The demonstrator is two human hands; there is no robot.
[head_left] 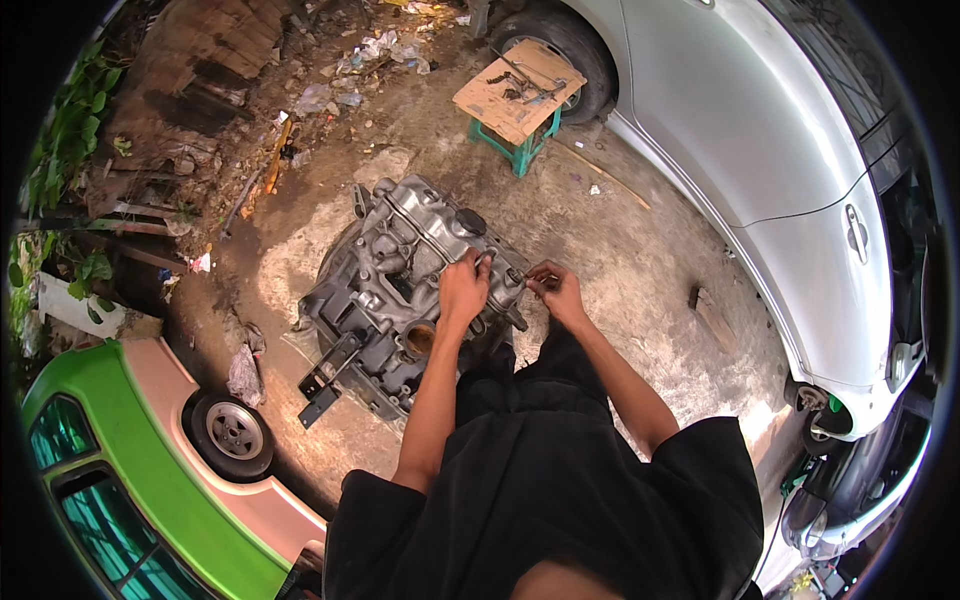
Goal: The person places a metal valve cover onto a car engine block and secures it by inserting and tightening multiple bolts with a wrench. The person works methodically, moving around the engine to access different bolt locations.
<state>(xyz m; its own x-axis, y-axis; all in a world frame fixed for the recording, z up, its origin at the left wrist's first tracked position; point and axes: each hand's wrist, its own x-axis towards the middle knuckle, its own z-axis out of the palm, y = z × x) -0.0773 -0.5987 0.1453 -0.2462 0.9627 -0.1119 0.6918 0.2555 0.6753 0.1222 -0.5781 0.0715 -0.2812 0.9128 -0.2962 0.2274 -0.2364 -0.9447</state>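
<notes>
A grey metal car engine (pixel 405 235) sits on the ground in front of me, with a round black cap (pixel 470 222) on its top cover. My left hand (pixel 465 287) is against that cover, just below the cap. Its fingers are curled, and whatever lies under them is hidden. At the engine's right end, my right hand (pixel 560 290) has its thumb and fingers pinched close to a small round fitting (pixel 514 276). What sits between those fingertips is too small to tell. A black bracket (pixel 330 380) sticks out at the engine's near left.
Tools lie on a wooden board (pixel 495 110) atop a green stool (pixel 522 155) at the back. A silver car (pixel 740 110) stands along the right. At the lower left is a green and pink vehicle (pixel 170 400). Rubbish and wood (pixel 205 90) litter the far left; a block (pixel 712 318) lies right.
</notes>
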